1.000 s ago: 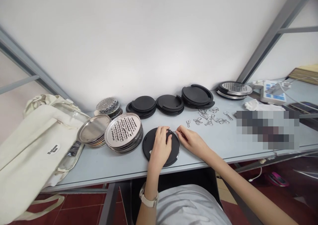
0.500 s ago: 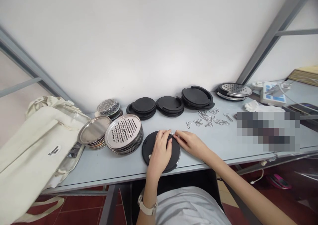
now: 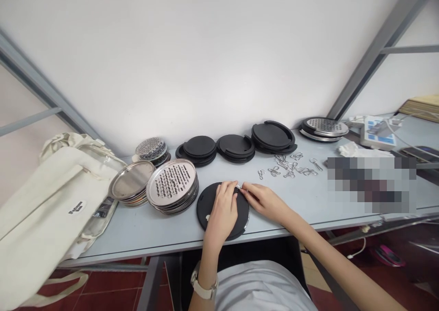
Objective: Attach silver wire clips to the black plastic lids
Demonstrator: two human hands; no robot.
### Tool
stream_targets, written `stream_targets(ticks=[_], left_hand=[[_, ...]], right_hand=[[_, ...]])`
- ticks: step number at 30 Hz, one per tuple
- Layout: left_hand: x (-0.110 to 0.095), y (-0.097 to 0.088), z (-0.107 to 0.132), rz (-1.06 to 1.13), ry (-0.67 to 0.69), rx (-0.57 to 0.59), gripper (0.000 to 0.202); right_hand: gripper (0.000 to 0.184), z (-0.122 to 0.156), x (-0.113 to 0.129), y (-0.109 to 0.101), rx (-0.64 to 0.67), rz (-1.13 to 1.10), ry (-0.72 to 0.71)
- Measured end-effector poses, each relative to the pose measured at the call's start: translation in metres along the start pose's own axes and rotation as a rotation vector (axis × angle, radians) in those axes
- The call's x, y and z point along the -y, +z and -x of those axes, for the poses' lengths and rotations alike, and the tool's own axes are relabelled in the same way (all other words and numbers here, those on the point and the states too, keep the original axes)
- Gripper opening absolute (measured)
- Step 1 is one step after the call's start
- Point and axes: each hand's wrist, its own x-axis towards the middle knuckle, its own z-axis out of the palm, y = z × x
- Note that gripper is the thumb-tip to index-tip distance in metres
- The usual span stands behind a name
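Note:
Near the front edge of the table lies a round black disc (image 3: 205, 202) with a shiny metal rim showing on its right side. My left hand (image 3: 224, 210) rests across its top, fingers together and bent over the far rim, thumb slightly apart. At that rim my right hand (image 3: 262, 201) pinches a small silver metal clip (image 3: 239, 186) between thumb and fingertips; most of the clip is hidden. Several similar wire clips (image 3: 287, 164) lie loose beyond my right hand. Left of the disc stands a stack of round metal grater plates (image 3: 173, 183).
Plain metal discs (image 3: 132, 180) are stacked at left beside a cream canvas bag (image 3: 44, 196). Black round holders (image 3: 235, 145) stand in piles along the wall. A grater set (image 3: 324, 128), a white power strip (image 3: 377, 132) and a blurred-out patch (image 3: 370, 183) are at right.
Both hands keep nearly the same place on the disc and clip. The whole view has shifted slightly.

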Motion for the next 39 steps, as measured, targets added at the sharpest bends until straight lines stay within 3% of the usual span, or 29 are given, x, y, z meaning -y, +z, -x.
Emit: stream_targets(ticks=[27,39], left_hand=[[-0.0051,-0.0052,0.0024,0.099,-0.070,0.009,0.023],[-0.0019,-0.0029,0.0040,0.075,-0.042,0.006,0.033]], right_hand=[[0.021,-0.0005,-0.0002,-0.0018,0.006,-0.021,0.015],[0.025,0.0026,0.0012,-0.0024,0.007,-0.050,0.029]])
